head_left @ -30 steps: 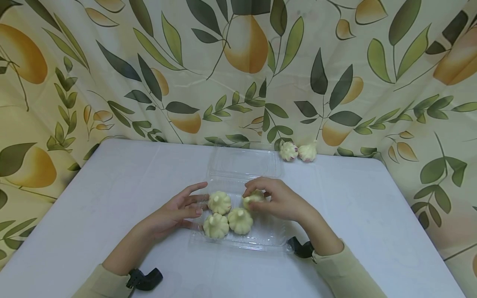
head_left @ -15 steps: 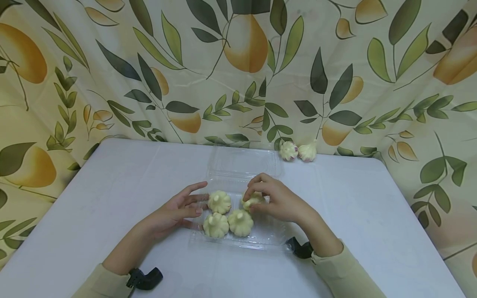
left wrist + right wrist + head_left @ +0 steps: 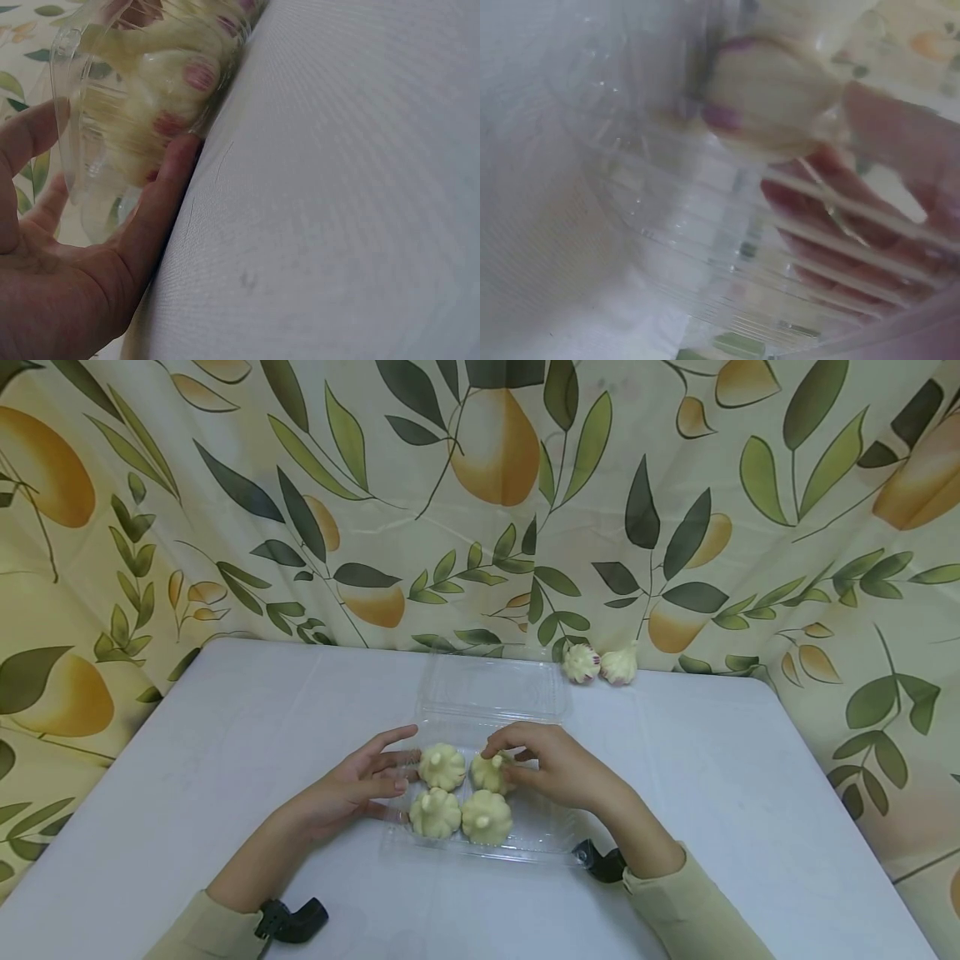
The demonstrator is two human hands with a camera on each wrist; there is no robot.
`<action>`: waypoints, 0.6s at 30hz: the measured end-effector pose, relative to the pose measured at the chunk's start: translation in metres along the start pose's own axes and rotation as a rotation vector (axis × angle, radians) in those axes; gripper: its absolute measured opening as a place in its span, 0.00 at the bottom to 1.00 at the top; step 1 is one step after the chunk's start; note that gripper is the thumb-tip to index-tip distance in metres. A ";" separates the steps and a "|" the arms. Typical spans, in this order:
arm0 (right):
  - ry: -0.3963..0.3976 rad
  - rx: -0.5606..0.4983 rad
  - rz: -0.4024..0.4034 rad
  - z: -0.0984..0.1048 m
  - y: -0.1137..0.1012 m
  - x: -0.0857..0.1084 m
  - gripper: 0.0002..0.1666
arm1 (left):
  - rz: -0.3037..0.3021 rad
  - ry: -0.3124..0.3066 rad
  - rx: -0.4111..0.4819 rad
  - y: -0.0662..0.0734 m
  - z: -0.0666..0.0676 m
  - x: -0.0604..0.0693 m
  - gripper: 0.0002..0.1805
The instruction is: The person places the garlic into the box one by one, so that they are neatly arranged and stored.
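Observation:
In the head view my right hand holds a pale garlic bulb between thumb and fingers, inside a clear plastic clamshell box. Beside it in the box sit three more bulbs: a back-left garlic bulb, a front-left garlic bulb and a front garlic bulb. My left hand steadies the box's left side with extended fingers. Purple-marked garlic shows through the ribbed wall in the left wrist view. Blur softens the right wrist view, where a garlic bulb touches the fingers.
The box's lid lies folded back behind it. Two loose garlic bulbs, one left and one right, lie at the back edge of the white table. A patterned cloth hangs behind.
My right hand has shifted its garlic bulb leftward, close to the back-left one. The front garlic bulb has slid slightly towards me. My left hand stays in place.

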State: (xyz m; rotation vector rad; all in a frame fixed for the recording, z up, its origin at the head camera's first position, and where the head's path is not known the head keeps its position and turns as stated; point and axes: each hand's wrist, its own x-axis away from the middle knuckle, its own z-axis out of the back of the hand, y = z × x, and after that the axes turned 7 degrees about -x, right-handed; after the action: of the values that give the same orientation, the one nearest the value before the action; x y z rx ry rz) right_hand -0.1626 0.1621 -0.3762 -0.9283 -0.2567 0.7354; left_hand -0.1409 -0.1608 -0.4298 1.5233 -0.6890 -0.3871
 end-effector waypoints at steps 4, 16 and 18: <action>-0.002 -0.060 -0.046 -0.002 0.001 -0.001 0.22 | 0.008 0.003 0.000 0.000 0.000 0.000 0.43; 0.075 -0.112 -0.070 0.013 0.001 0.005 0.23 | 0.000 0.001 0.005 -0.001 0.001 -0.001 0.43; 0.098 -0.121 -0.077 0.018 0.002 0.006 0.22 | 0.000 0.002 0.007 -0.002 0.001 -0.001 0.43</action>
State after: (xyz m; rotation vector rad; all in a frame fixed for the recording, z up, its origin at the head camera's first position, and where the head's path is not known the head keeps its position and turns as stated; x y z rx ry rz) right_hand -0.1681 0.1785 -0.3673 -1.0606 -0.2520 0.6065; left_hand -0.1418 -0.1609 -0.4315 1.5300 -0.6892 -0.3840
